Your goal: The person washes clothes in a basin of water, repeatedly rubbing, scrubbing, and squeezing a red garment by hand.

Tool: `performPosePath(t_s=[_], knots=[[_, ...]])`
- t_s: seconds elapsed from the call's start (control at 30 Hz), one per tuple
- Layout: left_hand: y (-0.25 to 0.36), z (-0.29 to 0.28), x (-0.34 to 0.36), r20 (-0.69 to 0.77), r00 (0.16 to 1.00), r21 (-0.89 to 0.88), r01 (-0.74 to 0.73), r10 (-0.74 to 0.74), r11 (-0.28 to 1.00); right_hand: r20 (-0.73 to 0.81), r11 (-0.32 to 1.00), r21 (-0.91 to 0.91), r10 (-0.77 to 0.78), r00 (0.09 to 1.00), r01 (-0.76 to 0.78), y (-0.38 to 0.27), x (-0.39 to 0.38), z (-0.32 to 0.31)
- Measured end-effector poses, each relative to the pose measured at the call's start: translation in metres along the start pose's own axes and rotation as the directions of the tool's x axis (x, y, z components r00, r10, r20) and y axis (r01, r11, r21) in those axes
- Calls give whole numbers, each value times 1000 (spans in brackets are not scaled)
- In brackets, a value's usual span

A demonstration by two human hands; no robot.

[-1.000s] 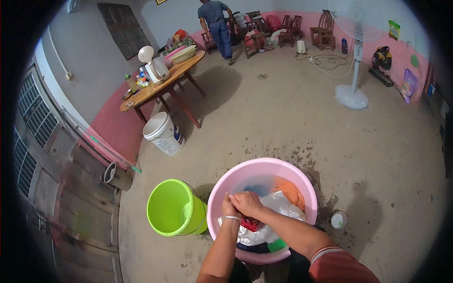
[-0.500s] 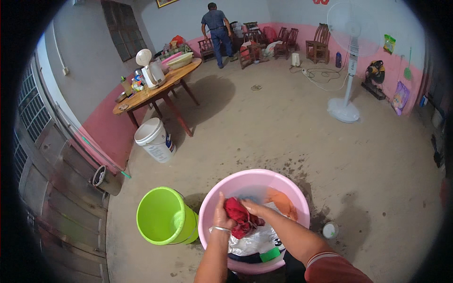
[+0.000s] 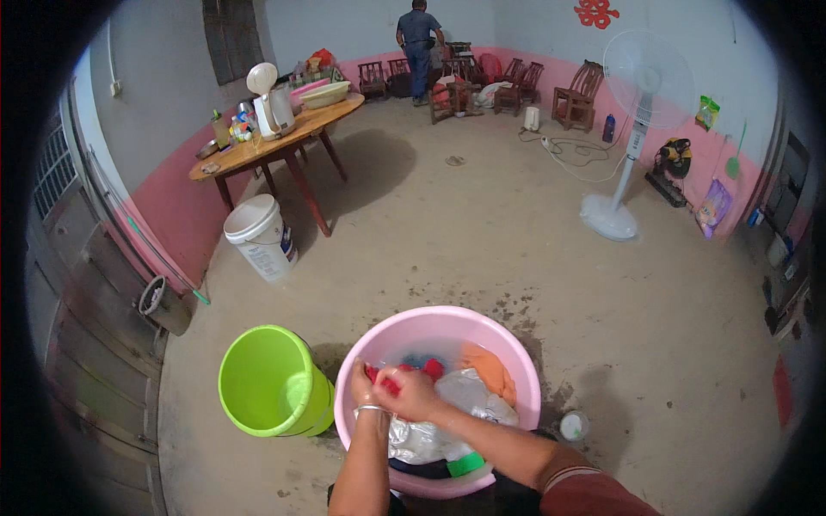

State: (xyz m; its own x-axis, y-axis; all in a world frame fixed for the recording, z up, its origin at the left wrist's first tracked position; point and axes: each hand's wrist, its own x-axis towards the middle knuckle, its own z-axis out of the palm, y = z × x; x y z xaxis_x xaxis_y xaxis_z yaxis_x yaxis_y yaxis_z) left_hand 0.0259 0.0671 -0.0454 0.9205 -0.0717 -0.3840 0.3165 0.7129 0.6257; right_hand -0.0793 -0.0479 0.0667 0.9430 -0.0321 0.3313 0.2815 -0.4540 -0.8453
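A wide pink basin point(image 3: 527, 361) in front of me holds cloudy water and laundry. Over its left side, my left hand point(image 3: 363, 387) and my right hand point(image 3: 411, 397) are closed together on a wet red cloth point(image 3: 433, 369). Part of the cloth hangs beyond my fingers; the rest is hidden in my grip. Orange cloth point(image 3: 489, 371) lies at the basin's right side. White shiny fabric point(image 3: 417, 440) spreads below my hands, with dark cloth under it. A green block point(image 3: 465, 464), its kind unclear, rests near the basin's close edge.
Left of the basin stands a lime-green bucket point(image 3: 245, 378); a white bucket point(image 3: 258, 241) is farther back, by a wooden table point(image 3: 297, 129). A small white cup point(image 3: 574, 426) sits right of the basin. A standing fan point(image 3: 613, 215) and chairs point(image 3: 578, 95) are farther off, and a person point(image 3: 417, 52) stands at the back.
My hands have closed tighter around the red cloth, my right hand now over it on the left side. The view has shifted slightly. The person at the back has turned more upright.
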Motion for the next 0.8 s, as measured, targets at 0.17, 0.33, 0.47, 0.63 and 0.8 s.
performPosePath(t_s=[0.17, 0.33, 0.47, 0.63, 0.8], knots=[[-21, 67, -78, 71, 982, 106, 166, -174, 980, -171, 908, -287, 263, 949, -304, 103, 16, -10], [6, 62, -74, 379, 926, 432, -166, -11, 886, 192, 954, 263, 95, 977, -144, 129, -17, -7], [32, 60, -81, 417, 908, 373, -146, -25, 916, 441, 911, -101, 401, 803, -399, 104, -23, -36], [26, 56, -82, 558, 828, 520, -299, -53, 800, -53, 951, 11, 309, 950, -309, 132, -19, -31], [45, 39, -73, 481, 872, 329, -87, -88, 940, 348, 935, 228, 182, 920, -271, 79, -11, -36]])
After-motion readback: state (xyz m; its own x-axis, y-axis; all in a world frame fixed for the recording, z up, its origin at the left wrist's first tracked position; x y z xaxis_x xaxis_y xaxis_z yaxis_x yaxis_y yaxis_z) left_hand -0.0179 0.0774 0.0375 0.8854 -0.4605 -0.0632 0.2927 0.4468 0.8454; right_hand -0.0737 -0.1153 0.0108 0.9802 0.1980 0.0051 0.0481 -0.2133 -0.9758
